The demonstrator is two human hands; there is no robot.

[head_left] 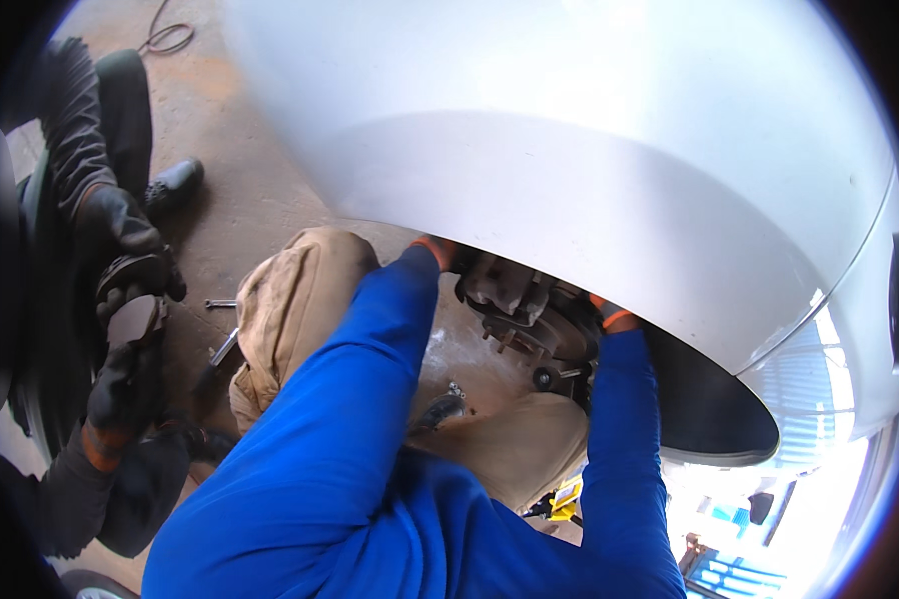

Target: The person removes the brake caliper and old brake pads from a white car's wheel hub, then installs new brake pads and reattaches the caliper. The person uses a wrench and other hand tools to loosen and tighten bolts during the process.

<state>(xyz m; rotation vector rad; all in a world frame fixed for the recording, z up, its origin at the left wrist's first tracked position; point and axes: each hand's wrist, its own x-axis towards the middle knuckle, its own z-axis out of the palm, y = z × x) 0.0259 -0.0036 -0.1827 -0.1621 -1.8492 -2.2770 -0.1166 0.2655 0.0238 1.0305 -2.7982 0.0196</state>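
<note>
Both blue-sleeved arms reach into the wheel well of a white car. My left hand (458, 258), in a dark glove with an orange cuff, is mostly hidden under the fender edge, beside the brake caliper (504, 285). Farther right, my right hand (619, 317) goes in behind the same edge, near the brake disc (567, 337); its orange cuff shows. The fingers of both hands are out of sight, so what they touch is hidden. Wheel studs stick out from the hub below the caliper.
The white fender (569, 180) overhangs the arms. At left, another person's gloved hands (120, 225) hold a flat brownish piece (135, 319). A wrench (220, 303) and a metal-shafted tool (225, 347) lie by my knee. Something yellow (566, 499) stands near my right forearm.
</note>
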